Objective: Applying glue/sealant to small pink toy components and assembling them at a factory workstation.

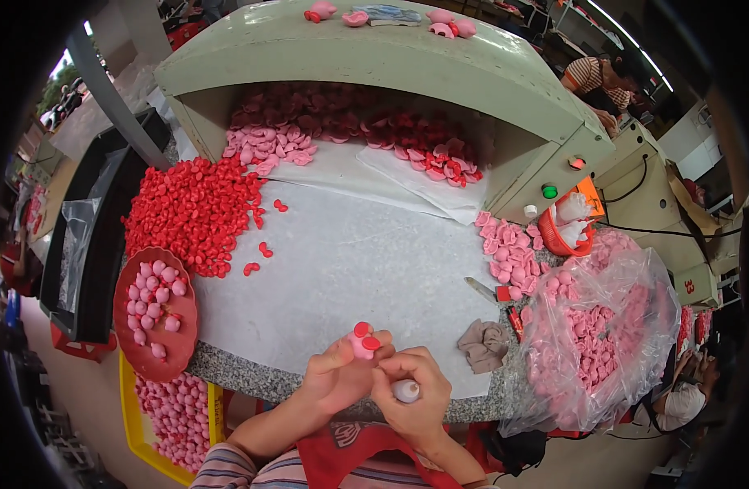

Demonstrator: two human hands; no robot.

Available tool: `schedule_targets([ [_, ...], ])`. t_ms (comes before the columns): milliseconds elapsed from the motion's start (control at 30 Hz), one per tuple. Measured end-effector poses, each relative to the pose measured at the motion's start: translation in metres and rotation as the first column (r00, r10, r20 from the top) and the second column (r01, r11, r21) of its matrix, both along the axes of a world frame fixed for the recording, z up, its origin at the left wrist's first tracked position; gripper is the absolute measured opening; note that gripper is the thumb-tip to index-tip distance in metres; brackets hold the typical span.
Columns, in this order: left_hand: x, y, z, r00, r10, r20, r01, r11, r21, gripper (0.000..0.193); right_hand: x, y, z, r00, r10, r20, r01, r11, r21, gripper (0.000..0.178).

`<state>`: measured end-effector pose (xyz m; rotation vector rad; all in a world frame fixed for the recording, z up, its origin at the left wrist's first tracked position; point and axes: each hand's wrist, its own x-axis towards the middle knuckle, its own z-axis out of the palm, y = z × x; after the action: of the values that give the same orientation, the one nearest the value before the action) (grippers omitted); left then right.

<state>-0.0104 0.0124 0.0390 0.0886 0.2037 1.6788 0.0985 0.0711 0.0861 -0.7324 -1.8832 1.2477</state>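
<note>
Above the table's front edge, my left hand (329, 376) pinches a small pink toy figure (360, 349) with red oval pieces on it. Close beside it on the right, my right hand (419, 399) is closed around a small whitish squeeze bottle (406, 391), its rounded end facing up. The fingers of both hands nearly meet, and the bottle's tip is hidden by them. A white sheet (333, 261) covers the granite worktop. A few loose red pieces (266, 249) lie on it, near a big heap of red pieces (191, 208) at the left.
A pale green metal housing (374, 49) arches over pink parts (272, 145) at the back. Left stand a red bowl (158, 367) of pink balls and a yellow crate (138, 428). Right are a grey cloth (484, 345), a knife (480, 289), a red basket (558, 232) and a plastic bag (651, 326).
</note>
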Motion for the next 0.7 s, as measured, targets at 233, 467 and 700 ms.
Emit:
schedule_targets([
  [233,0.0053,-0.0014,0.0015,0.998,0.055,0.01,-0.055,0.997,0.046,0.029,-0.0078,-0.0036,0.0,0.998,-0.041,-0.05,0.04,0.999,-0.018,0.016],
  [467,0.0067,0.0005,0.0052,0.997,0.071,-0.012,-0.07,0.995,0.069,0.032,-0.0047,-0.0038,0.0004,0.996,-0.038,-0.082,0.043,0.997,0.063,0.016],
  [700,0.0088,0.0004,0.0061,0.994,0.105,-0.005,-0.105,0.994,0.032,0.033,-0.0054,-0.002,-0.0039,0.996,-0.028,-0.079,0.033,0.997,0.065,0.016],
])
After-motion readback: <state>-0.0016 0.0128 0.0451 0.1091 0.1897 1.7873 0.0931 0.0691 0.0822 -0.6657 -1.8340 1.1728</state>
